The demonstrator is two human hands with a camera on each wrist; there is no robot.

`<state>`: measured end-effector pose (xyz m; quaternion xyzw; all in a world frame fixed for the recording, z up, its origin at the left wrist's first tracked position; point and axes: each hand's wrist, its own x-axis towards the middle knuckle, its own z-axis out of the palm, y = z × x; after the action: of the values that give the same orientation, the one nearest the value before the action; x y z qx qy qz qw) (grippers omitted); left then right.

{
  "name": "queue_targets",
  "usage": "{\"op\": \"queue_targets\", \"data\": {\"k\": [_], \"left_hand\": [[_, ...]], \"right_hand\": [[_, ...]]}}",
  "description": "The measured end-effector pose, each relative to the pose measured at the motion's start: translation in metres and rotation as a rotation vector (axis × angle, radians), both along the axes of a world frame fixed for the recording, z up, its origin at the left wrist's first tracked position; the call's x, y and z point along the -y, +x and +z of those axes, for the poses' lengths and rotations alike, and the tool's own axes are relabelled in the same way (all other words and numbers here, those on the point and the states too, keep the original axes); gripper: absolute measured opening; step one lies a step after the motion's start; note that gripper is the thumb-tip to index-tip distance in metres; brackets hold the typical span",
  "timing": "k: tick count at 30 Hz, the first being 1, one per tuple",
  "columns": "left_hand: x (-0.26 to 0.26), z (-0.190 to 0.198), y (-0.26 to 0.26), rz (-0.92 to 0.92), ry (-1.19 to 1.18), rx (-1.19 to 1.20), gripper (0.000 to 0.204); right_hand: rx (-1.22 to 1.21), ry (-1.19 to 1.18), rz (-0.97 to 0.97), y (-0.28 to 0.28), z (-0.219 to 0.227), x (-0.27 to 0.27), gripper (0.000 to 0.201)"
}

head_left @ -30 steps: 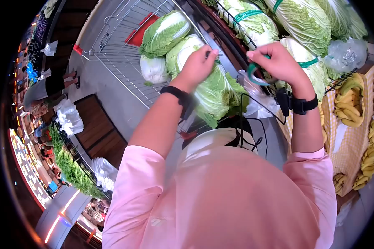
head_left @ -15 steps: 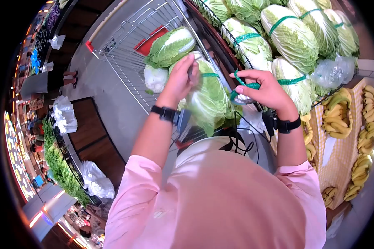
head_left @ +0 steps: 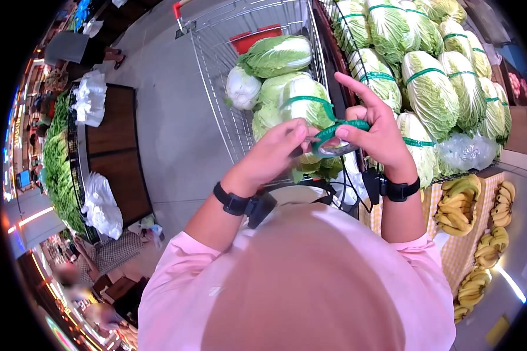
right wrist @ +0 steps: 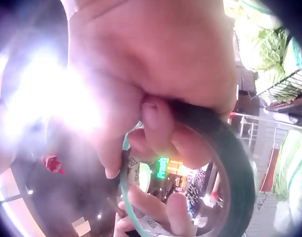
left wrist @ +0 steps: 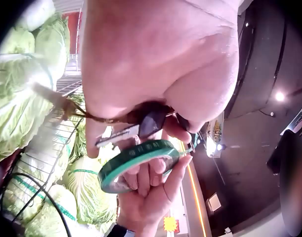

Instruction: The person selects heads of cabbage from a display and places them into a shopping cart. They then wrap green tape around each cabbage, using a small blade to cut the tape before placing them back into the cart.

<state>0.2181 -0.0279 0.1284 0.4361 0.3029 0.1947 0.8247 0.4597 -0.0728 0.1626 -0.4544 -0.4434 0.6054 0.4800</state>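
Observation:
My right hand [head_left: 377,131] grips a roll of green tape [head_left: 344,146], thumb and curled fingers round its ring, index finger stretched out. In the left wrist view the roll [left wrist: 136,165] hangs between both hands. My left hand [head_left: 278,147] is beside the roll's left edge, its fingers curled round a small dark tool [left wrist: 152,122] with a pale metallic strip. Under the hands a Chinese cabbage [head_left: 304,88] lies in the cart, a green tape band across it that reaches toward the roll. The right wrist view shows the roll [right wrist: 237,163] up close.
Another cabbage [head_left: 281,55] and a pale one [head_left: 243,88] lie in the wire cart [head_left: 214,111]. Banded cabbages [head_left: 430,88] fill the rack at right, with a plastic bag [head_left: 467,153]. Bananas [head_left: 458,205] lie on a checked cloth. A black cable hangs near my waist.
The head view has shifted. My left hand has come across to the roll, so the hands are closer together. My right index finger has straightened, and green tape shows between cabbage and roll.

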Motion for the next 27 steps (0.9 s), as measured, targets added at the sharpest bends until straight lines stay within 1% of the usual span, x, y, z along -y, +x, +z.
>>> {"op": "queue_targets", "data": {"k": [1, 2, 4, 5, 6, 7, 9, 10, 11, 13, 14, 15, 17, 19, 21, 22, 23, 25, 26, 27], "left_hand": [[0.002, -0.003, -0.006, -0.029, 0.02, 0.028, 0.04], [0.004, 0.0, -0.008, -0.064, 0.142, 0.072, 0.042], [0.008, 0.011, -0.016, -0.187, 0.054, 0.139, 0.038], [0.009, 0.019, -0.019, -0.242, 0.033, 0.136, 0.036], [0.01, 0.027, -0.023, -0.297, 0.014, 0.131, 0.034], [0.011, 0.022, -0.029, -0.284, -0.064, 0.226, 0.034], [0.012, 0.002, -0.039, -0.254, -0.214, 0.41, 0.034], [0.021, -0.015, -0.038, -0.085, -0.21, 0.521, 0.033], [0.022, -0.02, -0.04, 0.001, -0.327, 0.608, 0.034], [0.017, -0.026, -0.045, 0.17, -0.561, 0.771, 0.036], [0.01, -0.034, -0.046, 0.182, -0.545, 0.791, 0.033], [0.005, -0.039, -0.047, 0.23, -0.551, 0.737, 0.033], [-0.004, -0.045, -0.047, 0.325, -0.565, 0.619, 0.033], [-0.013, -0.049, -0.042, 0.354, -0.542, 0.499, 0.031], [-0.021, -0.056, -0.035, 0.38, -0.466, 0.351, 0.03], [-0.023, -0.057, -0.031, 0.378, -0.45, 0.311, 0.029], [-0.024, -0.059, -0.029, 0.358, -0.46, 0.306, 0.029], [-0.023, -0.065, -0.028, 0.33, -0.488, 0.294, 0.029], [-0.022, -0.062, -0.025, 0.343, -0.479, 0.24, 0.029], [-0.022, -0.063, -0.024, 0.34, -0.484, 0.229, 0.029]], "right_hand": [[-0.032, -0.001, -0.008, -0.003, -0.002, -0.001, 0.083], [-0.027, -0.022, -0.002, -0.005, -0.002, -0.002, 0.086], [-0.028, -0.042, 0.061, -0.016, -0.003, -0.004, 0.092], [-0.027, -0.057, 0.086, -0.019, -0.006, -0.004, 0.095], [-0.049, -0.05, 0.247, -0.013, -0.015, -0.005, 0.099], [-0.119, 0.08, 0.374, -0.009, -0.034, -0.009, 0.101], [-0.126, 0.024, 0.35, 0.014, -0.05, -0.015, 0.098], [-0.064, -0.024, 0.189, 0.027, -0.062, -0.021, 0.085], [0.144, -0.013, -0.011, 0.04, -0.079, -0.029, 0.068], [0.132, -0.246, -0.33, 0.059, -0.129, -0.041, 0.059], [0.186, -0.301, -0.304, 0.064, -0.156, -0.044, 0.055], [0.238, -0.356, -0.276, 0.066, -0.178, -0.045, 0.052], [0.23, -0.374, -0.254, 0.047, -0.191, -0.045, 0.044], [0.291, -0.397, -0.266, 0.036, -0.22, -0.05, 0.044], [0.315, -0.406, -0.398, 0.028, -0.249, -0.058, 0.051], [0.316, -0.443, -0.498, 0.024, -0.261, -0.063, 0.059], [0.363, -0.443, -0.542, 0.015, -0.249, -0.062, 0.064], [0.631, -0.389, -0.547, 0.003, -0.256, -0.06, 0.069], [0.79, -0.312, -0.448, 0.002, -0.264, -0.055, 0.062], [0.798, -0.328, -0.425, 0.002, -0.278, -0.049, 0.058]]}}
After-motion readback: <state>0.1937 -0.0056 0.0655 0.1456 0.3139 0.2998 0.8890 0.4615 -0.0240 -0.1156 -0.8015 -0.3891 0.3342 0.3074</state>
